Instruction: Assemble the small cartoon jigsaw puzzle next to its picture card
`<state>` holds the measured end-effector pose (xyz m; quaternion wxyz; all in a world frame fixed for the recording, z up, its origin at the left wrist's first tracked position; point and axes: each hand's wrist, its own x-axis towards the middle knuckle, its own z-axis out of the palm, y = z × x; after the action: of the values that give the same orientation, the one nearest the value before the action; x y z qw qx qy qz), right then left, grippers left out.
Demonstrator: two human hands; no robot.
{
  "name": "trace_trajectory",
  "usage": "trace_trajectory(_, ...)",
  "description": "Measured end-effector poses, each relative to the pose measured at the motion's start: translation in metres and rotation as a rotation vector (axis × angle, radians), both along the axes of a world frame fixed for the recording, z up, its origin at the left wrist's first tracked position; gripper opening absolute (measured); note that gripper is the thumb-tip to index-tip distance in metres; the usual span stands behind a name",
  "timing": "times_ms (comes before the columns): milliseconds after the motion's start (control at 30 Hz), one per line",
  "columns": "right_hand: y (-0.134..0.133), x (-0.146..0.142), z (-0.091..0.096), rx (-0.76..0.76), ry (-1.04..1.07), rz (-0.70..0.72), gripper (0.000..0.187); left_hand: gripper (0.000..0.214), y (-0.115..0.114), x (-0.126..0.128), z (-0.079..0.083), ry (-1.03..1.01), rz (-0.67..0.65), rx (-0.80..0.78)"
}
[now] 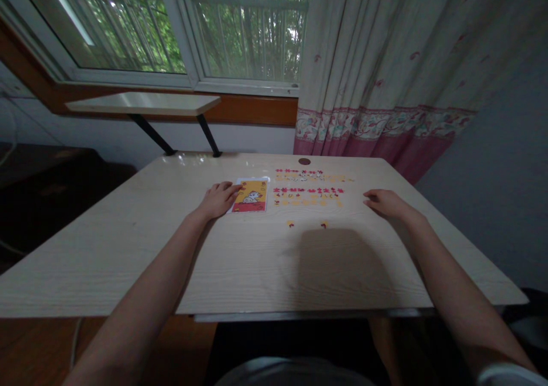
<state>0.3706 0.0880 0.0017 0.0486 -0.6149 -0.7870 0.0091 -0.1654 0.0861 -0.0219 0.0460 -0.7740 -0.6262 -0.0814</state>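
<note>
A yellow and red picture card (250, 196) with a white cartoon animal lies flat on the pale wooden table (128, 243). My left hand (219, 198) rests on the table with its fingertips touching the card's left edge, fingers loosely stretched. To the right of the card, small red and yellow puzzle pieces (308, 191) lie in rows, and two loose pieces (307, 224) sit nearer me. My right hand (385, 202) lies palm down on the table to the right of the rows, fingers loosely curved, holding nothing.
A small round hole (304, 161) sits near the table's far edge. A white shelf on black brackets (143, 103) hangs under the window at the back left. A flowered curtain (385, 89) hangs at the back right. My shadow darkens the table's near middle.
</note>
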Motion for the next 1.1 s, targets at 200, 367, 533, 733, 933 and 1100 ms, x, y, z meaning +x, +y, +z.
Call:
trace_trajectory(200, 0.0, 0.0, -0.001, 0.007, -0.007, -0.007, 0.031, 0.043, -0.001, 0.001, 0.001, -0.002, 0.006, -0.001)
trace_trajectory(367, -0.002, -0.003, 0.003, -0.005, -0.008, -0.018, 0.031, 0.043, -0.002, 0.001, 0.002, -0.019, 0.0, -0.004)
trace_trajectory(533, -0.006, -0.007, 0.007, -0.016, -0.02, -0.023, 0.032, 0.04, 0.0, -0.002, 0.001, -0.035, -0.028, 0.012)
trace_trajectory(733, -0.005, -0.008, 0.009, -0.021, -0.019, -0.012, 0.032, 0.04, 0.003, -0.005, -0.002, -0.038, -0.05, 0.028)
trace_trajectory(933, -0.003, -0.007, 0.005, -0.02, -0.025, -0.018, 0.032, 0.039, 0.004, -0.006, -0.004, -0.042, -0.063, 0.033)
trace_trajectory(1100, -0.005, -0.006, 0.004, 0.001, -0.016, 0.003, 0.032, 0.039, 0.004, -0.006, -0.004, -0.033, -0.072, 0.036)
